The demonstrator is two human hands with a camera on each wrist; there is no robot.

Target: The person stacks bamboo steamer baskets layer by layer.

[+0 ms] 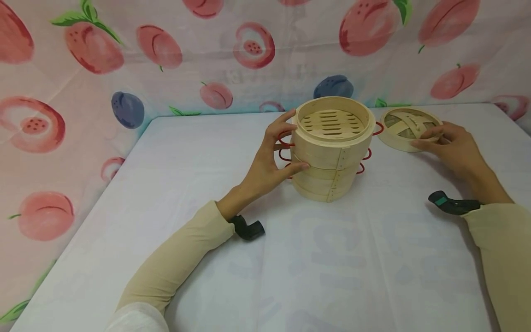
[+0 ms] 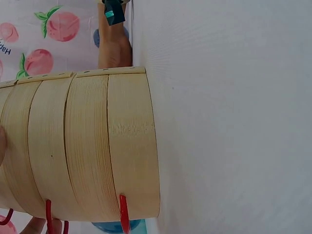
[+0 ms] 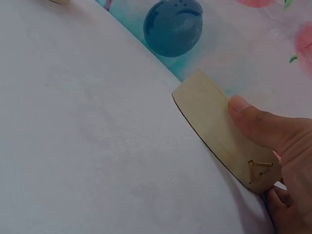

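Note:
A stacked bamboo steamer point(image 1: 317, 157) with red side handles stands upright, its top tier uncovered and showing a slatted floor. My left hand point(image 1: 265, 166) holds its left side, thumb on the front and fingers around the back near the handles. In the left wrist view the bamboo steamer point(image 2: 87, 146) fills the left half, with little of that hand showing. To the right, the round woven steamer lid point(image 1: 392, 138) lies by the table's back edge. My right hand point(image 1: 456, 150) pinches its near right rim; the right wrist view shows the thumb against the lid's point(image 3: 209, 117) side.
A white cloth point(image 1: 199, 152) covers the table. Behind and to the left hangs a fruit-printed curtain point(image 1: 290, 55), close to the table's back edge. Dark wrist devices point(image 1: 249, 228) sit at both sleeve cuffs.

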